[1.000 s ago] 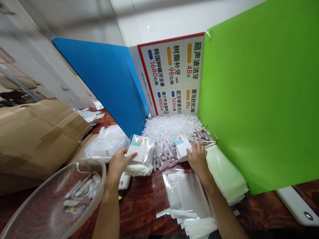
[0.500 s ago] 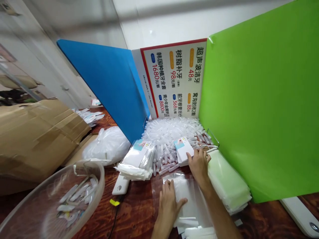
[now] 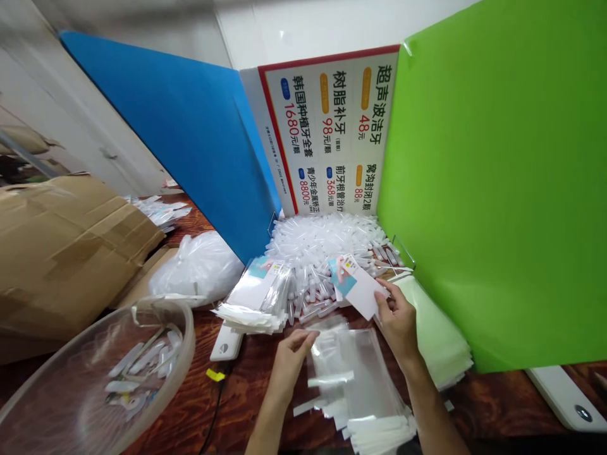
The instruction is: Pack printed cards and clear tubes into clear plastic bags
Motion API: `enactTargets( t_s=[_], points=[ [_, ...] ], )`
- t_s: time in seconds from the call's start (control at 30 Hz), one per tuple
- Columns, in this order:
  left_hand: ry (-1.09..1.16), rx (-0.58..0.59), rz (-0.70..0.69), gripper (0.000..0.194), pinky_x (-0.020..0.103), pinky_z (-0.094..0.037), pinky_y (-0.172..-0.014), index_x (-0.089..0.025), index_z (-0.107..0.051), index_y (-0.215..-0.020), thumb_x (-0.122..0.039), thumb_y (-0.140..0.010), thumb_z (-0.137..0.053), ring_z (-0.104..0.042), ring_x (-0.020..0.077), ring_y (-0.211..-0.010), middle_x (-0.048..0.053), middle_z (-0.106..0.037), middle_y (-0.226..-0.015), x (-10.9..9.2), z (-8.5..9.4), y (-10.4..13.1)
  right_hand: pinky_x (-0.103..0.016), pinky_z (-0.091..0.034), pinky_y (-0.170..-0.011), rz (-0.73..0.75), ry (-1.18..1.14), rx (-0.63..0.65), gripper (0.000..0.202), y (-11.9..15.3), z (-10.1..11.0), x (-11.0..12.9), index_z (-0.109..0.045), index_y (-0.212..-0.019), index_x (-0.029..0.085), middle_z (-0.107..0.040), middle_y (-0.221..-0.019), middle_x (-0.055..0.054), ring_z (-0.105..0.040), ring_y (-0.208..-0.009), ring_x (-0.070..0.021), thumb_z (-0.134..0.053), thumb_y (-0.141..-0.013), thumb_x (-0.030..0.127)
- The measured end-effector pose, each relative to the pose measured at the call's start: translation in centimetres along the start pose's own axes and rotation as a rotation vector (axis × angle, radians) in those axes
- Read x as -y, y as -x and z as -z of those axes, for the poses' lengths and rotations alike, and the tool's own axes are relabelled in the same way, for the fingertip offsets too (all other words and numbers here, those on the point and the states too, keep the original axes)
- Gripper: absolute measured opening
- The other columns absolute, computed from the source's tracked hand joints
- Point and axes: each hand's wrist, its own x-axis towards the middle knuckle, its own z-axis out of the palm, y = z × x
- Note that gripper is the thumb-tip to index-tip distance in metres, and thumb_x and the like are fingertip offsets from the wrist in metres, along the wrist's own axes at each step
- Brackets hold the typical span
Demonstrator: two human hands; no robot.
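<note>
Here, the right hand (image 3: 397,321) pinches a printed card (image 3: 363,292), which juts out to that hand's left. The left hand (image 3: 289,359), thumb and forefinger together, nips a clear bag (image 3: 328,355); stacked sleeves (image 3: 372,373) lie just right of this hand, white tubes (image 3: 327,239) beyond both.

White sign panel (image 3: 325,136), Chinese print turned sideways: 超声波洁牙 48元, 树脂补牙 98元/颗, 韩国种植牙全套 1680元/颗, 窝沟封闭2颗 88元, 前牙根管治疗 368元/颗, 青少年金属矫正 8800元. Its left-edge fine print is too small to read.
</note>
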Motion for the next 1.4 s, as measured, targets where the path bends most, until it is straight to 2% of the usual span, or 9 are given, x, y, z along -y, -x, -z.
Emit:
enactTargets(
  t_s=[0.2, 0.3, 0.43, 0.67, 0.8, 0.9, 1.03, 1.2, 1.4],
  points=[
    [0.497, -0.113, 0.088, 0.032, 0.020, -0.046, -0.068, -0.015, -0.072, -0.063, -0.037, -0.055, -0.093, -0.055, 0.0103, -0.069, -0.002, -0.063, -0.071, -2.1, 0.2, 0.0, -0.039, -0.055, -0.092, -0.014, -0.029, 0.428, 0.028, 4.1, 2.4, -0.9, -0.074, -0.110, 0.021, -0.075, -0.113, -0.010, -0.069, -0.104, -0.0275, -0.057, -0.094, 0.038],
    [0.587, -0.151, 0.115, 0.031, 0.019, -0.048, -0.071, -0.016, -0.075, -0.073, -0.032, -0.055, -0.094, -0.059, 0.0090, -0.071, -0.002, -0.067, -0.077, -2.4, -0.1, -0.4, -0.040, -0.054, -0.096, -0.083, -0.146, 0.521, 0.025, 5.4, 2.8, -1.4, -0.077, -0.106, 0.022, -0.076, -0.111, -0.009, -0.069, -0.107, -0.0278, -0.060, -0.092, 0.036],
    [0.591, -0.204, 0.103, 0.037, 0.021, -0.052, -0.074, -0.018, -0.077, -0.078, -0.035, -0.052, -0.095, -0.064, 0.0114, -0.076, -0.001, -0.071, -0.081, -2.3, -0.6, -0.5, -0.039, -0.055, -0.092, -0.140, -0.233, 0.462, 0.026, 5.5, 3.1, -1.9, -0.078, -0.103, 0.022, -0.077, -0.108, -0.009, -0.070, -0.102, -0.0274, -0.065, -0.090, 0.040],
    [0.363, -0.168, 0.041, 0.035, 0.030, -0.052, -0.082, -0.016, -0.079, -0.080, -0.044, -0.062, -0.089, -0.069, 0.0200, -0.081, 0.006, -0.077, -0.083, -1.7, -1.4, 0.6, -0.027, -0.050, -0.051, -0.182, -0.337, 0.292, 0.039, 4.3, 1.1, -0.2, -0.072, -0.116, 0.020, -0.072, -0.086, -0.006, -0.059, -0.057, -0.0155, -0.061, -0.090, 0.046],
    [0.144, -0.148, 0.020, 0.041, 0.032, -0.050, -0.082, -0.014, -0.073, -0.061, -0.052, -0.068, -0.082, -0.068, 0.0219, -0.071, 0.008, -0.073, -0.064, -1.4, -3.1, 1.6, -0.026, -0.051, -0.057, -0.152, -0.476, 0.317, 0.046, 4.8, -1.7, 1.8, -0.056, -0.136, 0.024, -0.067, -0.103, -0.006, -0.057, -0.062, -0.0133, -0.055, -0.092, 0.035],
    [0.108, -0.153, -0.003, 0.045, 0.034, -0.051, -0.080, -0.014, -0.072, -0.069, -0.059, -0.072, -0.076, -0.068, 0.0237, -0.072, 0.009, -0.074, -0.069, -2.0, -3.2, 1.9, -0.027, -0.052, -0.066, -0.139, -0.585, 0.305, 0.055, 5.3, -3.0, 2.9, -0.042, -0.146, 0.026, -0.063, -0.106, -0.004, -0.056, -0.065, -0.0120, -0.052, -0.092, 0.028],
    [-0.057, -0.239, -0.140, 0.051, 0.035, -0.051, -0.082, -0.017, -0.068, -0.098, -0.065, -0.080, -0.063, -0.069, 0.0255, -0.087, 0.010, -0.076, -0.094, -5.2, 1.6, 1.0, -0.027, -0.051, -0.067, -0.057, -0.511, 0.318, 0.049, 4.3, -3.1, 2.6, -0.045, -0.143, 0.026, -0.057, -0.118, -0.007, -0.057, -0.073, -0.0137, -0.051, -0.093, 0.026],
    [-0.763, -0.407, -0.285, 0.035, 0.033, -0.048, -0.072, -0.021, -0.065, -0.098, -0.049, -0.093, -0.044, -0.065, 0.0250, -0.080, 0.006, -0.072, -0.087, -10.2, 10.1, -3.7, -0.039, -0.049, -0.088, 0.178, 0.078, 0.173, 0.035, 0.1, -2.7, 1.0, -0.059, -0.125, 0.016, -0.057, -0.119, -0.014, -0.059, -0.100, -0.0250, -0.042, -0.096, 0.022],
    [-1.195, -0.411, -0.296, 0.024, 0.038, -0.045, -0.084, -0.018, -0.074, -0.095, -0.031, -0.083, -0.057, -0.063, 0.0315, -0.100, 0.014, -0.071, -0.100, -10.8, 12.3, -9.5, -0.050, -0.040, -0.088, 0.047, 0.832, 0.095, 0.040, -2.7, -4.5, 0.2, -0.066, -0.113, 0.005, -0.058, -0.119, -0.027, -0.052, -0.109, -0.0404, -0.053, -0.095, 0.039]
  ],
)
